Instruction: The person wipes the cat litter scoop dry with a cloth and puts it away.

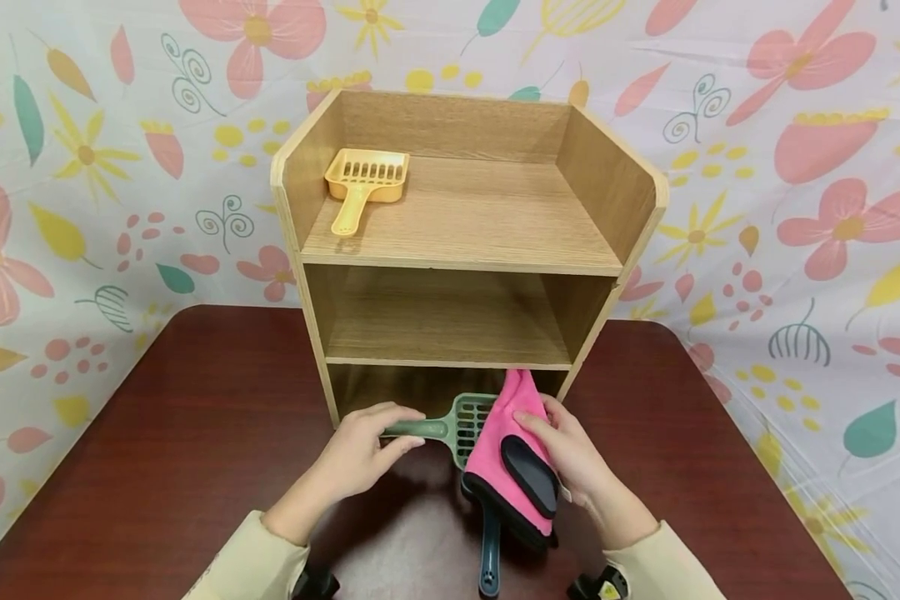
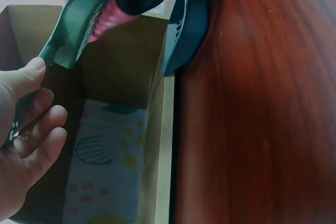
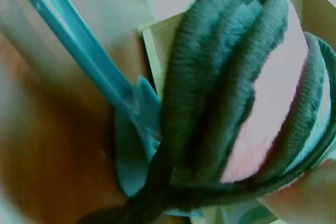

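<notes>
My left hand (image 1: 360, 450) pinches the handle of a green slotted litter scoop (image 1: 433, 428) between thumb and fingers. Its head lies partly behind a pink fabric mitt (image 1: 498, 454) with black trim and a dark oval pad. The right hand (image 1: 576, 458) grips that mitt by its right side, thumb on top; the right wrist view looks into its black-edged folds (image 3: 210, 77). Under the mitt is a dark blue scoop (image 1: 490, 550) on the table, handle towards me, most of its head hidden. Both hands are in front of the shelf's lowest compartment.
A wooden shelf unit (image 1: 450, 260) stands on the dark red-brown table (image 1: 195, 433). On its top level, at the left, sits a yellow slotted scoop (image 1: 367, 175) with a tray under it. A flower-patterned cloth (image 1: 120, 167) hangs behind.
</notes>
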The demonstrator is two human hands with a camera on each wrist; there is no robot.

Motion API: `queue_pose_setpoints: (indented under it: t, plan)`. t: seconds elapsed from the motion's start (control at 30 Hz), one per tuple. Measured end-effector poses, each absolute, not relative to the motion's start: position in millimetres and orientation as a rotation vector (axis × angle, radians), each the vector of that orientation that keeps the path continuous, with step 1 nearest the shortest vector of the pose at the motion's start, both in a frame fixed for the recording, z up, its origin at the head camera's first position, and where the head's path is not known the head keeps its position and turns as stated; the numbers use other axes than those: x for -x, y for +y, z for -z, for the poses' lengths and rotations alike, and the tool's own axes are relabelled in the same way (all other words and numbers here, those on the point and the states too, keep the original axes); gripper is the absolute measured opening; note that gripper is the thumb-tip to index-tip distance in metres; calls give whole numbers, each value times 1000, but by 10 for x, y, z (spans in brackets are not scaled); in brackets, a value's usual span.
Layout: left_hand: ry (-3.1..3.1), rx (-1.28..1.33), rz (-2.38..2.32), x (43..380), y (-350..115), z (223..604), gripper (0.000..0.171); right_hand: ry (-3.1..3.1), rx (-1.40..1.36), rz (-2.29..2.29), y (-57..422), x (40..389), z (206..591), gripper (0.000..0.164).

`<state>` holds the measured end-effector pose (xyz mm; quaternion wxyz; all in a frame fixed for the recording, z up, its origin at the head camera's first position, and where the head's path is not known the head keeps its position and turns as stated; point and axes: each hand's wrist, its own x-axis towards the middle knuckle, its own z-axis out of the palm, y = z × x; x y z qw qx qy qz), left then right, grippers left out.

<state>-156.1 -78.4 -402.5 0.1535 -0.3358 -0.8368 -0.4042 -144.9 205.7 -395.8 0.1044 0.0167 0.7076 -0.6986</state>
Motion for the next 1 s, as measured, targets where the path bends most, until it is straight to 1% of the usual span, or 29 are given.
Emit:
queue_pose_setpoints:
  t: [0.17, 0.37, 0.57, 0.73, 1.0]
  plan:
    - [-2407, 916, 1160, 1546, -727, 4104, 25, 1943, -61, 2218, 2042, 1324, 4031, 39]
    - [-2380, 849, 1261, 1521, -653, 4166, 23, 1987, -231, 2392, 1931, 1230, 4094, 35]
    - [-2322, 810, 1283, 1471, -591, 4247, 26, 1958, -431, 2541, 1779, 1169, 4148, 38]
    - [-2280, 777, 1251, 1454, -549, 4293, 26, 1898, -596, 2717, 1625, 1181, 4179, 37]
    - [-2243, 777, 1249, 1440, -531, 4320, 26, 1858, -687, 2876, 1466, 1173, 4209, 35]
